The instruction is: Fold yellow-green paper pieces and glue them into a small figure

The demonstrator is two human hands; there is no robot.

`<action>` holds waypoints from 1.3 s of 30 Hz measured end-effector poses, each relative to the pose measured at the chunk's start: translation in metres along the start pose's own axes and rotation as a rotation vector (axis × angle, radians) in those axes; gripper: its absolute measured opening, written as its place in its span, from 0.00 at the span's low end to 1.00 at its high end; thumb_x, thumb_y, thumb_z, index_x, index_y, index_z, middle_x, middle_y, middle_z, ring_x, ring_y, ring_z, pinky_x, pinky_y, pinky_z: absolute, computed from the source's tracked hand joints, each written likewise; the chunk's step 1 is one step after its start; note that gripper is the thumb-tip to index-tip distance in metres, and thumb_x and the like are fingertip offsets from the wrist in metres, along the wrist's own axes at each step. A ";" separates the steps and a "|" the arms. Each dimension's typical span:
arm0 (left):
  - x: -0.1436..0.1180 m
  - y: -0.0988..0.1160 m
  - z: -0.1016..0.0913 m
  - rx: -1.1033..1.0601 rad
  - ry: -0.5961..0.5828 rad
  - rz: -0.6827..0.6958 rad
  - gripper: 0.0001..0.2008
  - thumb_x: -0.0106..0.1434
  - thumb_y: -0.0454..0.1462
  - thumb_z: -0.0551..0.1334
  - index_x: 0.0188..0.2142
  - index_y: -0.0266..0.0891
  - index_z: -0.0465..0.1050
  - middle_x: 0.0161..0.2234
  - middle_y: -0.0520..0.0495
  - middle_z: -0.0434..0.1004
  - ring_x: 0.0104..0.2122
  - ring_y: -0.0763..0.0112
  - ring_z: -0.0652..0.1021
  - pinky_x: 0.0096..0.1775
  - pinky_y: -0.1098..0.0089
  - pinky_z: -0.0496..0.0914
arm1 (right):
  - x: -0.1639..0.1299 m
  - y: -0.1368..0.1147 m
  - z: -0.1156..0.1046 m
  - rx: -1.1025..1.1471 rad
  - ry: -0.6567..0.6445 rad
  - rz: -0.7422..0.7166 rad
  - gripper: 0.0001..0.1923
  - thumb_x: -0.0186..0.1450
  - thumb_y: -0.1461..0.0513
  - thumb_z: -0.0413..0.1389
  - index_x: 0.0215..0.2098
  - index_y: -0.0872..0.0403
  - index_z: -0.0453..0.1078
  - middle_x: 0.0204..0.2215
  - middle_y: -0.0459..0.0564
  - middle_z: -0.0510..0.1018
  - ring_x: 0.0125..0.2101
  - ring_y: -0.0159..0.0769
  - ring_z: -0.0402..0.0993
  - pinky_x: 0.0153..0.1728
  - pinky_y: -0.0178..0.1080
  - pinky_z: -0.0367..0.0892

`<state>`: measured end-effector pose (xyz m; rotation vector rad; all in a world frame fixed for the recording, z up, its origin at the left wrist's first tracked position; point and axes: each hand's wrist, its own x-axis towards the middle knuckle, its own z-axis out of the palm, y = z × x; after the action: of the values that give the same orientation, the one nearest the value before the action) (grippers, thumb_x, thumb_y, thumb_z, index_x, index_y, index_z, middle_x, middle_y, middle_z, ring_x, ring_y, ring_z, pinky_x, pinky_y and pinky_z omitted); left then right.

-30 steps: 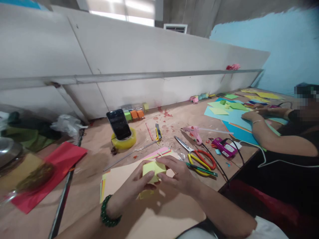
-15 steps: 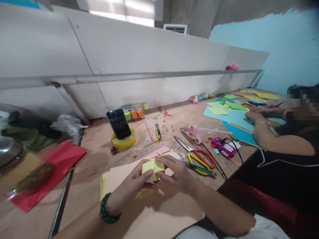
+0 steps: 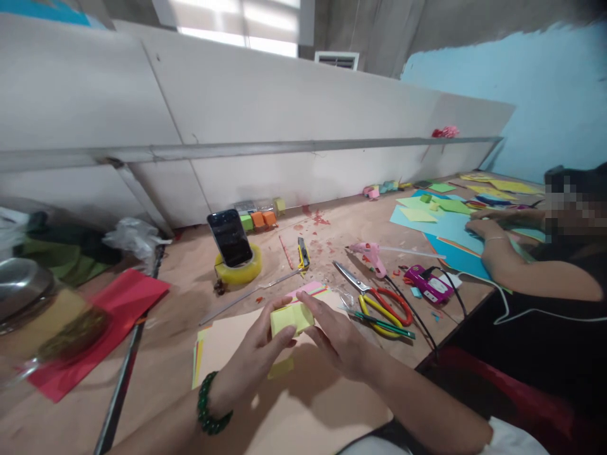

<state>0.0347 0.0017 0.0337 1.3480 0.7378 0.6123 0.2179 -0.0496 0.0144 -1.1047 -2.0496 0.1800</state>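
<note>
Between my hands is a small pale yellow folded-paper box (image 3: 290, 318), held above a stack of peach paper sheets (image 3: 327, 404). My left hand (image 3: 262, 338), with a green bead bracelet (image 3: 205, 404) at its wrist, grips the box's left side, thumb across the front. Curled around the right side and top edge, my right hand (image 3: 339, 335) presses its fingertips on the box. A small yellow paper piece (image 3: 281, 368) lies on the peach sheets just below the box. The fingers hide the box's underside.
Scissors (image 3: 374, 300), a green pen-like tool (image 3: 384, 325) and a pink glue gun (image 3: 372, 258) lie to the right. A phone (image 3: 230, 238) leans in a yellow tape roll (image 3: 239, 268). A box cutter (image 3: 303, 254) lies behind. A glass jar (image 3: 52, 322) stands left; another person's arm (image 3: 515, 262) rests right.
The yellow box has turned and tilted in my hands, and my left thumb has shifted along its lower front. The view has moved slightly; the things on the table have stayed put.
</note>
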 end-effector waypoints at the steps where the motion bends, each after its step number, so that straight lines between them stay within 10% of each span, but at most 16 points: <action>1: 0.000 -0.001 0.000 0.010 0.001 0.003 0.27 0.59 0.52 0.62 0.54 0.46 0.61 0.55 0.45 0.64 0.46 0.61 0.73 0.46 0.62 0.72 | 0.001 0.001 0.000 0.003 0.001 -0.008 0.26 0.72 0.63 0.43 0.66 0.58 0.44 0.57 0.65 0.67 0.58 0.43 0.64 0.55 0.45 0.66; 20: 0.001 0.007 0.000 0.000 -0.055 0.027 0.22 0.59 0.52 0.63 0.46 0.43 0.66 0.41 0.47 0.71 0.41 0.63 0.72 0.40 0.66 0.72 | 0.003 0.004 -0.003 0.230 0.119 0.054 0.20 0.66 0.60 0.56 0.56 0.51 0.62 0.45 0.54 0.75 0.45 0.38 0.73 0.45 0.39 0.73; 39: 0.002 0.001 0.001 -0.091 -0.071 -0.075 0.25 0.57 0.54 0.63 0.47 0.44 0.64 0.42 0.47 0.71 0.42 0.63 0.74 0.41 0.65 0.73 | 0.005 0.000 0.000 0.239 0.102 0.037 0.23 0.68 0.57 0.53 0.61 0.48 0.59 0.47 0.54 0.75 0.45 0.36 0.73 0.46 0.39 0.72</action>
<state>0.0365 0.0025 0.0350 1.2470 0.6922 0.5302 0.2169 -0.0461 0.0171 -0.9829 -1.8631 0.3695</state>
